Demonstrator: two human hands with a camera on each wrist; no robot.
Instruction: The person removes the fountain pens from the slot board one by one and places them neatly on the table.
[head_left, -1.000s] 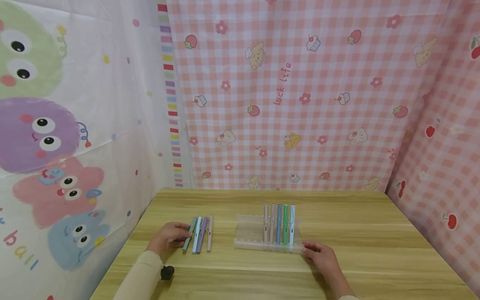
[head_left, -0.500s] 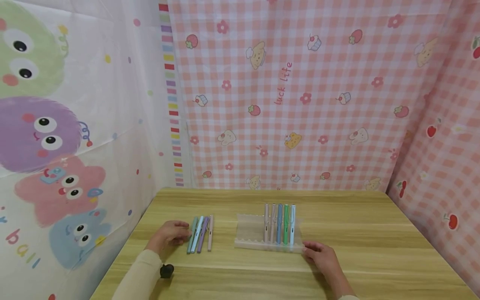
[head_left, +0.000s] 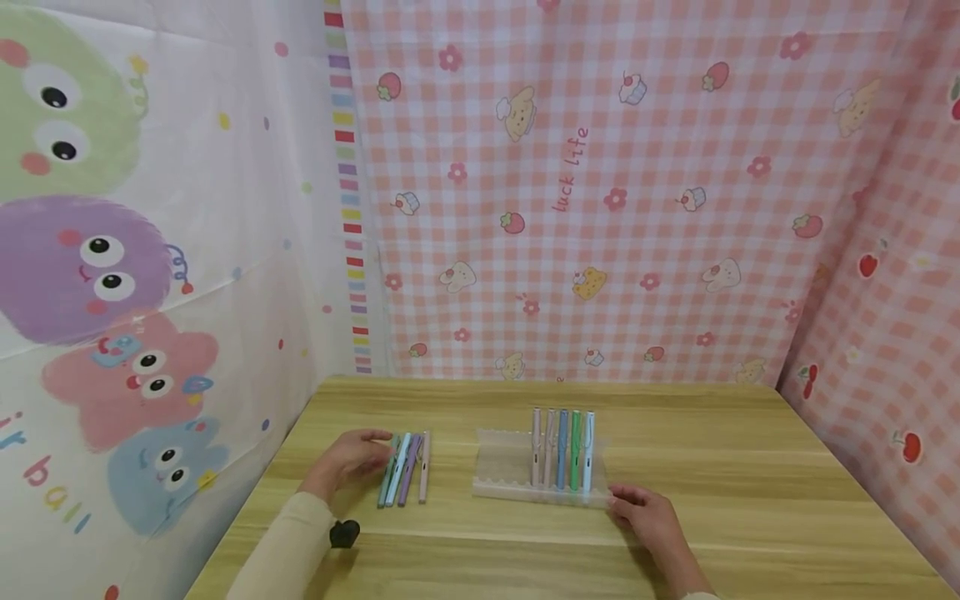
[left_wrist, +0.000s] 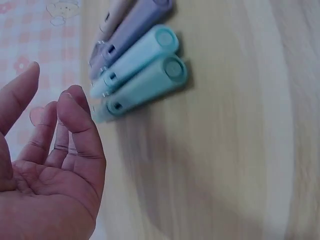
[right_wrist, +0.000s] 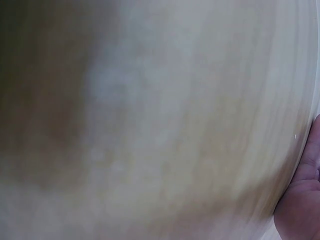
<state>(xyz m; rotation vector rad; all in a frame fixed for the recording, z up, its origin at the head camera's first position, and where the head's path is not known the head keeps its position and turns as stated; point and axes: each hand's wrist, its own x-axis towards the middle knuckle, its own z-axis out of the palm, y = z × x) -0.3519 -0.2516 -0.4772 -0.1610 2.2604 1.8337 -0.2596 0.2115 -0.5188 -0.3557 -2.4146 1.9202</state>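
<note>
Already five capped pens [head_left: 562, 450] sit in the translucent pen rack [head_left: 501, 457]; four loose pens [head_left: 408, 471] at its nine o'clock seemingly remain. Beside these, the left hand [head_left: 355, 457] is empty, fingers apart; the right hand [head_left: 651, 518] touches the rack's four-o'clock corner, pinch unclear.

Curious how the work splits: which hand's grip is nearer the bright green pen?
Right: the right grip is at the corner of the clear rack, right of the bright green pen; the left grip is farther off, beside the loose pens.
</note>
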